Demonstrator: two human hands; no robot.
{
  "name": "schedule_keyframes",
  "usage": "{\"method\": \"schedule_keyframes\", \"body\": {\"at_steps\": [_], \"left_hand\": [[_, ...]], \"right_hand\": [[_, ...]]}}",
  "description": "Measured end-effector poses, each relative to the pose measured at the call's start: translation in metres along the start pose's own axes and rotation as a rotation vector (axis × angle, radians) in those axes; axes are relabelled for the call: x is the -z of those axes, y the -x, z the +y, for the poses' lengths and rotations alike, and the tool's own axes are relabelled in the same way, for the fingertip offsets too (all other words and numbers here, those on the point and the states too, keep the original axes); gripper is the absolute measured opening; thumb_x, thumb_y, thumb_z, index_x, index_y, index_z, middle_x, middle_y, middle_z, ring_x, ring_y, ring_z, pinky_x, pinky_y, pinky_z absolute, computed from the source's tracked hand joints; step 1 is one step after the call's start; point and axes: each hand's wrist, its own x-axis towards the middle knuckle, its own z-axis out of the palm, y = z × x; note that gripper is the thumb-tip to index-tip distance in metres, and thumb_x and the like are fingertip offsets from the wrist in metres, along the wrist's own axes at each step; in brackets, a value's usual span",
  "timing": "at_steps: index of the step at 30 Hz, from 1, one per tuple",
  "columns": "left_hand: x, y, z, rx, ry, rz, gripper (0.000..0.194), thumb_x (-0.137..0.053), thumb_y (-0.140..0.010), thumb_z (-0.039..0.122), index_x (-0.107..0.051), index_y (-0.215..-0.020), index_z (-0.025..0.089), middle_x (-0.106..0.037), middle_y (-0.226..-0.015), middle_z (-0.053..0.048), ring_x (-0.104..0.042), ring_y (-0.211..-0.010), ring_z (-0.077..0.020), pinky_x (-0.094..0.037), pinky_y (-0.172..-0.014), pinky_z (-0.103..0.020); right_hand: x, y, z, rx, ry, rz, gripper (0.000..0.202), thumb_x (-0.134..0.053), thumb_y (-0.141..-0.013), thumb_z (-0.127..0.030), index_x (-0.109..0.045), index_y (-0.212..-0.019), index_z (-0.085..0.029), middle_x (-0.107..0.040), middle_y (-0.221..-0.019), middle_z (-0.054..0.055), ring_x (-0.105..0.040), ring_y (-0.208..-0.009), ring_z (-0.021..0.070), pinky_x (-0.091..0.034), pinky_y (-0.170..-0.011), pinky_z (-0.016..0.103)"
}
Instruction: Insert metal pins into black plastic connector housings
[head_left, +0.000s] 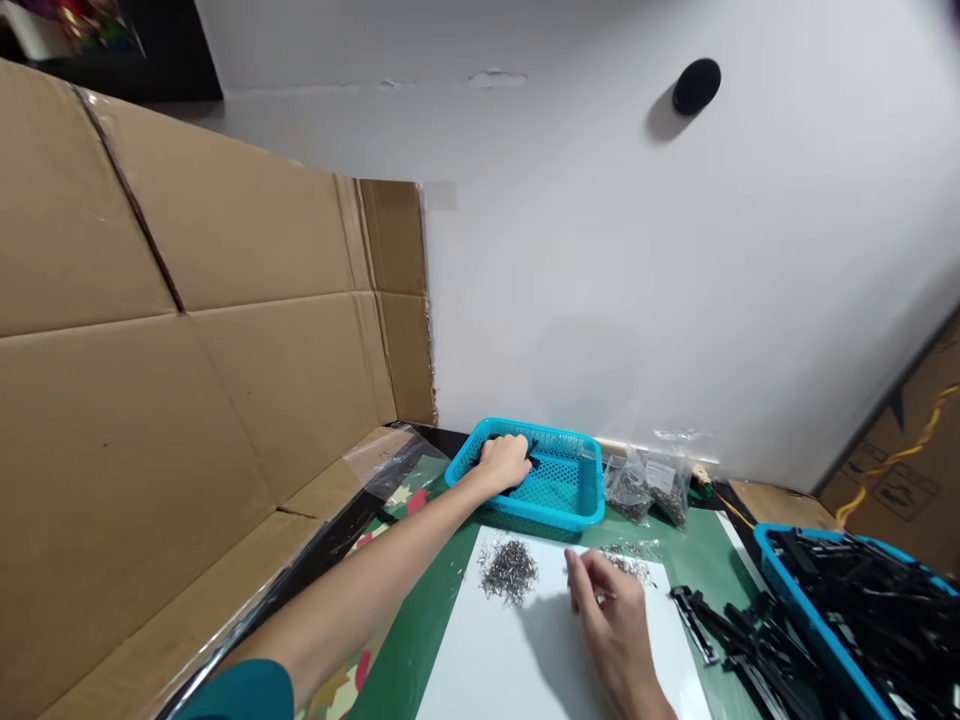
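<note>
My left hand (504, 465) reaches into the left end of a blue plastic basket (574, 523), over some black parts; its fingertips are hidden behind the hand. My right hand (611, 610) hovers above a white board (480, 670), thumb and forefinger drawn together, and anything between them is too small to make out. On the board, a pile of small metal pieces (510, 572) lies left of my right hand. A second heap of small shiny pieces (628, 563) is partly hidden behind that hand.
Plastic bags of small pieces (666, 490) stand by the wall. Black parts (750, 640) lie right of the board, beside another blue basket (825, 640) heaped with black parts. Tall cardboard (262, 400) borders the left side.
</note>
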Motion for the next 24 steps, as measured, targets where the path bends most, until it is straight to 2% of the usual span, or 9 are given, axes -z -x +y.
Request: {"method": "schedule_keyframes", "body": {"at_steps": [2, 4, 7, 10, 13, 16, 18, 20, 24], "left_hand": [[0.006, 0.002, -0.004, -0.008, 0.074, 0.032, 0.039, -0.068, -0.103, 0.036, -0.063, -0.136, 0.017, -0.065, -0.135, -0.012, -0.068, -0.114, -0.0267, -0.061, -0.096, -0.048], [0.013, 0.008, -0.009, -0.029, 0.171, 0.063, 0.038, -0.068, -0.103, 0.036, -0.063, -0.135, 0.017, -0.065, -0.135, -0.012, -0.068, -0.114, -0.0267, -0.060, -0.096, -0.048], [0.021, 0.024, -0.016, -0.092, 0.366, 0.062, 0.035, -0.067, -0.103, 0.037, -0.064, -0.132, 0.016, -0.067, -0.131, -0.012, -0.070, -0.110, -0.0253, -0.062, -0.092, -0.045], [0.019, 0.053, -0.020, -0.173, 0.608, -0.068, 0.025, -0.055, -0.107, 0.038, -0.057, -0.117, 0.016, -0.076, -0.115, -0.012, -0.076, -0.087, -0.0208, -0.062, -0.066, -0.031], [0.009, 0.091, -0.024, -0.245, 0.837, -0.239, 0.036, -0.062, -0.101, 0.052, -0.050, -0.110, 0.019, -0.079, -0.109, -0.014, -0.078, -0.080, -0.0219, -0.055, -0.050, -0.025], [-0.006, 0.125, -0.031, -0.271, 1.019, -0.346, 0.047, -0.068, -0.094, 0.061, -0.046, -0.106, 0.020, -0.079, -0.106, -0.016, -0.077, -0.073, -0.0197, -0.052, -0.047, -0.022], [-0.019, 0.141, -0.036, -0.273, 1.298, -0.465, 0.048, -0.075, -0.091, 0.056, -0.047, -0.106, 0.019, -0.079, -0.105, -0.015, -0.072, -0.061, -0.0142, -0.046, -0.042, -0.018], [-0.032, 0.152, -0.041, -0.243, 1.468, -0.544, 0.048, -0.077, -0.090, 0.053, -0.050, -0.107, 0.018, -0.078, -0.098, -0.011, -0.068, -0.052, -0.0104, -0.042, -0.039, -0.015], [-0.053, 0.160, -0.043, -0.227, 1.536, -0.595, 0.043, -0.078, -0.092, 0.045, -0.051, -0.110, 0.018, -0.076, -0.087, -0.006, -0.060, -0.043, -0.0068, -0.036, -0.035, -0.012]], "right_hand": [[0.008, -0.007, -0.010, -0.014, -0.054, 0.093, 0.038, -0.059, -0.102, -0.054, -0.067, -0.087, -0.020, -0.066, -0.073, 0.003, -0.061, -0.066, 0.0175, -0.046, -0.061, 0.027], [0.017, -0.012, -0.019, -0.029, -0.133, 0.164, 0.037, -0.058, -0.103, -0.054, -0.071, -0.106, -0.019, -0.073, -0.085, 0.007, -0.067, -0.076, 0.0205, -0.054, -0.071, 0.030], [0.024, -0.012, -0.024, -0.094, -0.210, 0.205, 0.043, -0.057, -0.102, -0.057, -0.072, -0.092, -0.018, -0.065, -0.066, 0.003, -0.058, -0.058, 0.0177, -0.049, -0.057, 0.029], [0.026, -0.008, -0.023, -0.138, -0.203, 0.185, 0.056, -0.056, -0.102, -0.063, -0.060, -0.066, -0.020, -0.050, -0.054, -0.001, -0.043, -0.048, 0.0134, -0.034, -0.047, 0.027], [0.030, -0.007, -0.021, -0.144, -0.109, 0.164, 0.070, -0.047, -0.103, -0.070, -0.042, -0.050, -0.023, -0.041, -0.047, -0.001, -0.037, -0.045, 0.0119, -0.028, -0.047, 0.029], [0.042, -0.013, -0.022, -0.153, -0.081, 0.129, 0.070, -0.045, -0.103, -0.071, -0.039, -0.050, -0.025, -0.043, -0.043, -0.001, -0.038, -0.041, 0.0119, -0.028, -0.046, 0.029], [0.053, -0.018, -0.023, -0.165, -0.107, 0.060, 0.065, -0.048, -0.102, -0.070, -0.043, -0.056, -0.025, -0.049, -0.045, 0.000, -0.046, -0.042, 0.0139, -0.035, -0.047, 0.029], [0.064, -0.020, -0.022, -0.183, -0.065, 0.016, 0.059, -0.049, -0.103, -0.067, -0.050, -0.065, -0.023, -0.048, -0.048, -0.003, -0.042, -0.041, 0.0129, -0.032, -0.046, 0.028], [0.073, -0.016, -0.020, -0.110, 0.257, -0.121, 0.054, -0.050, -0.104, -0.061, -0.056, -0.069, -0.021, -0.046, -0.057, -0.003, -0.040, -0.053, 0.0130, -0.030, -0.051, 0.027]]}}
